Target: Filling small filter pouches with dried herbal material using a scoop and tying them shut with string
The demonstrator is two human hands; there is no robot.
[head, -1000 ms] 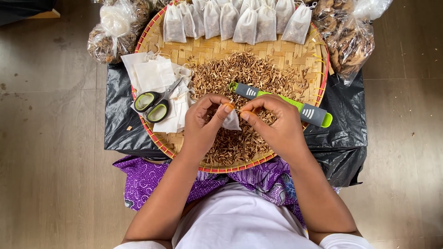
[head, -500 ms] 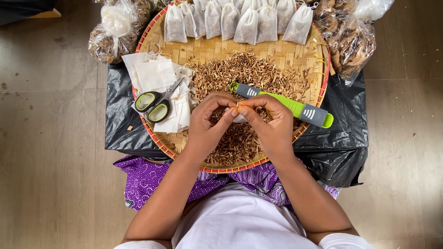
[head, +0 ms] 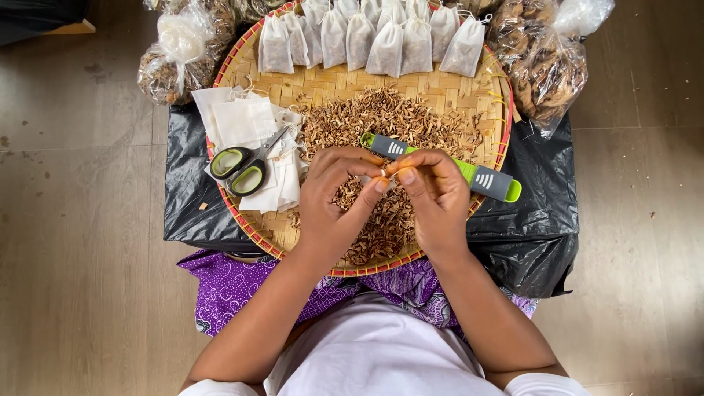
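Pinching fingertips amid herbs, mid-tray

A small white pouch, mostly hidden, sits pinched between fingertips above the dried brown shreds.

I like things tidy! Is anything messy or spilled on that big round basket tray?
Nothing looks truly spilled. The dried brown bits lie loose in a heap, but all inside the woven tray. The filled white bags sit in a neat row, and the scissors rest on empty bags. The hands meet above the heap.
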